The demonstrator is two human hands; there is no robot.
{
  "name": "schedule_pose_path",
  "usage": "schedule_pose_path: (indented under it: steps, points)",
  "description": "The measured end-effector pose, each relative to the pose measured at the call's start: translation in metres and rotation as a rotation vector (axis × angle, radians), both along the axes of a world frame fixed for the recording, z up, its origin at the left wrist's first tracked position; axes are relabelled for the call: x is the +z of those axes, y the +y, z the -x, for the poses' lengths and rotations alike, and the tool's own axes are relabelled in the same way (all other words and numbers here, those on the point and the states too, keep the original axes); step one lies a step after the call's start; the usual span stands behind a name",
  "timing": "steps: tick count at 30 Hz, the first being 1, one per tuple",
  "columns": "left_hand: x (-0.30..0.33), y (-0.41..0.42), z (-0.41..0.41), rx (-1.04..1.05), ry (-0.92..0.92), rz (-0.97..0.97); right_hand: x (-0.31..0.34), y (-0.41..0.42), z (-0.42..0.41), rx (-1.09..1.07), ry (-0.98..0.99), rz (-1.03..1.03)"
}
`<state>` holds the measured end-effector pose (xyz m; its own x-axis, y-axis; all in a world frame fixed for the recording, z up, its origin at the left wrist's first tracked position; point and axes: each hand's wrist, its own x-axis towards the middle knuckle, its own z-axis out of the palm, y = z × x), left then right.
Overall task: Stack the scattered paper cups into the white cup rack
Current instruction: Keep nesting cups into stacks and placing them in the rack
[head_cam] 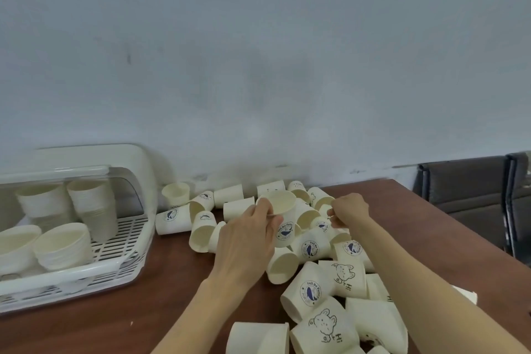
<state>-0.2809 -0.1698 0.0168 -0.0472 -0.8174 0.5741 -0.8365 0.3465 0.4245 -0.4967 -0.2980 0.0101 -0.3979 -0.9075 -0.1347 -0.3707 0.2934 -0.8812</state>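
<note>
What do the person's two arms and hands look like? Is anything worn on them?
Both the left hand and the right hand are bare, with no gloves. No ring, watch or bracelet shows on the fingers or wrists. Both forearms are uncovered as far as the frame's lower edge, so no sleeve is visible.

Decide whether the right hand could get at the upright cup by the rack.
Probably not easily: the upright cup stands far left, beyond the left hand and its held cup; the right hand would cross over.
</note>
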Motion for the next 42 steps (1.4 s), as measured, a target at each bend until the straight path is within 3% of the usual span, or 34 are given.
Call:
schedule_pose_path:
  steps: [9,15,17,20,21,23,24,27,29,31,42]
  points:
    - [-0.008,-0.047,0.003,-0.003,0.016,0.054,-0.006,-0.077,-0.009,-0.065,-0.511,-0.092]
    - [-0.016,-0.061,-0.004,0.008,0.024,0.074,-0.020,-0.112,-0.018,-0.113,-0.613,-0.093]
    - [-0.018,-0.063,-0.006,0.009,0.037,0.069,-0.019,-0.118,-0.023,-0.112,-0.543,-0.084]
    - [-0.018,-0.064,-0.009,0.007,0.044,0.063,-0.021,-0.121,-0.023,-0.015,-0.086,-0.089]
    - [-0.018,-0.064,-0.010,0.005,0.046,0.060,-0.023,-0.116,-0.024,-0.107,-0.050,-0.111]
    - [-0.018,-0.065,-0.012,0.003,0.051,0.055,-0.027,-0.123,-0.023,-0.092,-0.008,-0.039]
    - [-0.018,-0.064,-0.013,0.002,0.053,0.053,-0.028,-0.125,-0.023,-0.113,-0.039,-0.057]
    - [-0.017,-0.064,-0.016,0.002,0.065,0.047,-0.025,-0.137,-0.017,-0.154,-0.628,0.021]
    - [-0.016,-0.064,-0.017,0.005,0.080,0.044,-0.023,-0.135,-0.017,-0.273,-0.865,0.068]
    - [-0.014,-0.061,-0.018,0.009,0.101,0.037,-0.019,-0.131,-0.018,-0.399,-0.813,0.122]
    - [-0.003,-0.026,-0.033,0.040,0.200,-0.023,0.012,-0.060,-0.031,-0.133,-0.349,0.219]
